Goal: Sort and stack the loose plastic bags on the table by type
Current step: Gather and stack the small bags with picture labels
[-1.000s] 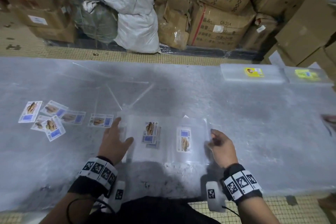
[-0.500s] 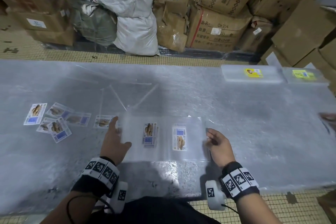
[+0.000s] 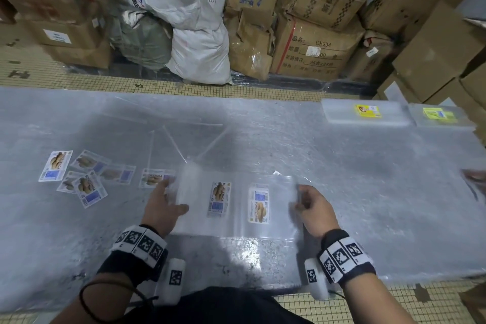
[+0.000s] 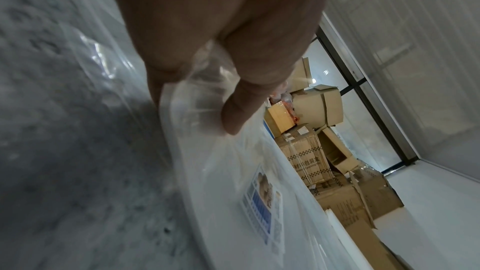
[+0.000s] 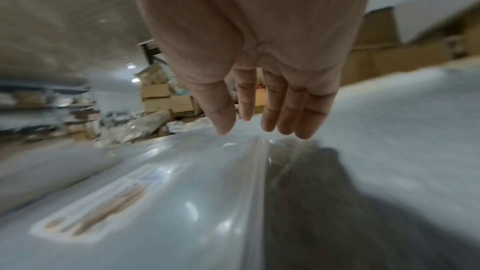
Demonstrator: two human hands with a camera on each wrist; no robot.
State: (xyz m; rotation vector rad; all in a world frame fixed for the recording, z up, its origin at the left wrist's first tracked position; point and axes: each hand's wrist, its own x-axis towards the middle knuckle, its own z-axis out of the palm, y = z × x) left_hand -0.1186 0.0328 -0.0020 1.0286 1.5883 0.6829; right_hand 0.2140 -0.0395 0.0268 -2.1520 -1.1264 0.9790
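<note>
A pile of clear plastic bags (image 3: 236,208) lies on the table in front of me, showing two printed labels (image 3: 218,198) side by side. My left hand (image 3: 177,196) pinches the pile's left edge, thumb on top. The left wrist view shows the left hand (image 4: 192,108) with thumb and fingers closed on the clear film (image 4: 228,171). At the pile's right edge my right hand (image 3: 301,198) is blurred. In the right wrist view the right hand (image 5: 252,128) has straight fingers just above the bag (image 5: 182,192). Several loose labelled bags (image 3: 89,189) lie scattered to the left.
The table (image 3: 368,192) is covered in clear film. Two finished stacks of bags (image 3: 365,113) (image 3: 439,116) with yellow labels sit at the far right. Cardboard boxes (image 3: 313,45) and white sacks (image 3: 200,55) stand behind the table. A blurred object (image 3: 476,179) shows at the right edge.
The bag on the right of the pile, raised at its far corner a second ago, now lies nearly flat. Both hands stay at the pile's two ends.
</note>
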